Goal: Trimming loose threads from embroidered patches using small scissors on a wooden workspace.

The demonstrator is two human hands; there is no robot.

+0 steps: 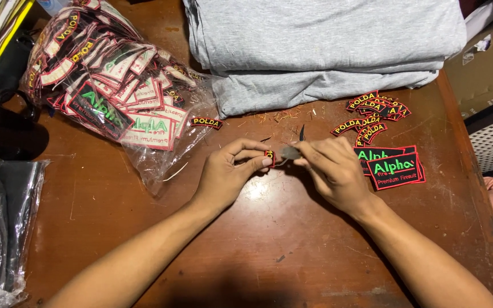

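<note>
A: Left hand?
B: Pinched shut, thumb and forefinger closed on a small embroidered patch, black with red edge. Held just above the brown wooden table, near centre.

A: Right hand?
B: Curled closed around small thread snips; dark blade tip poking up past the knuckles. Snips touching or nearly touching the patch; exact contact hard to tell.

A: Around the left?
B: Clear plastic bag stuffed with rectangular patches, sagging open toward the hands, loose mouth close to the left wrist. One curved black patch lying alone just outside the bag. Further left, black mug and bagged dark cloth at the table edge.

A: Around the right?
B: Small stack of rectangular black patches with green lettering, just beside the right hand. Behind it, loose heap of curved patches with yellow lettering.

A: Anything crowding the work?
B: Folded grey fabric piled along the far edge, well apart from the hands. Thread trimmings scattered between fabric and fingers. Cardboard box off the right corner.
</note>
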